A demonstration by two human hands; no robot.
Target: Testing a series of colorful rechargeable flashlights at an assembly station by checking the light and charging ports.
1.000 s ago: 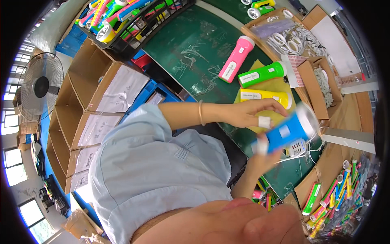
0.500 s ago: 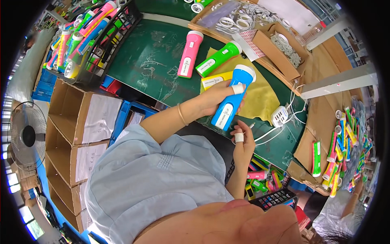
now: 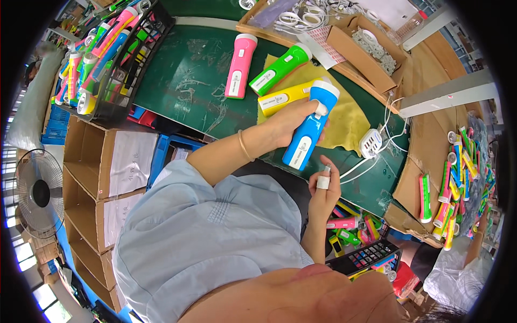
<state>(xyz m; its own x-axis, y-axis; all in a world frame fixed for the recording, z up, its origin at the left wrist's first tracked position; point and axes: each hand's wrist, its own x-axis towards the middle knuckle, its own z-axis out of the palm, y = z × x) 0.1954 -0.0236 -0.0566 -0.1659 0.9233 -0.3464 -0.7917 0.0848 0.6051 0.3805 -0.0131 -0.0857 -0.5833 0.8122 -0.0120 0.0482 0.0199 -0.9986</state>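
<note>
My left hand point(image 3: 288, 123) is wrapped round a blue flashlight point(image 3: 301, 148), its thumb, covered with white tape, at the switch. The flashlight's white head points away and its tail towards my right hand point(image 3: 324, 194). Just below that tail, my right fingers pinch the small plug of a white cable point(image 3: 327, 168), apart from the flashlight; one finger wears white tape. A yellow flashlight point(image 3: 283, 100) lies partly behind my left hand on a yellow cloth point(image 3: 350, 121). Beyond it lie a green flashlight point(image 3: 280, 70) and a pink flashlight point(image 3: 241, 65) on the green table.
A white multi-port charger point(image 3: 371, 142) with cables sits at right. Behind are a carton of small white parts point(image 3: 331, 43) and a wooden tray point(image 3: 245, 24) of cables. A black crate point(image 3: 156, 48) of flashlights stands far left, another crate point(image 3: 371, 253) lower right. Cardboard compartments point(image 3: 86, 177) stand left.
My right fingers have closed round the cable plug and risen slightly towards the flashlight's tail. The blue flashlight is a little more upright in my left hand. The whole view has shifted slightly.
</note>
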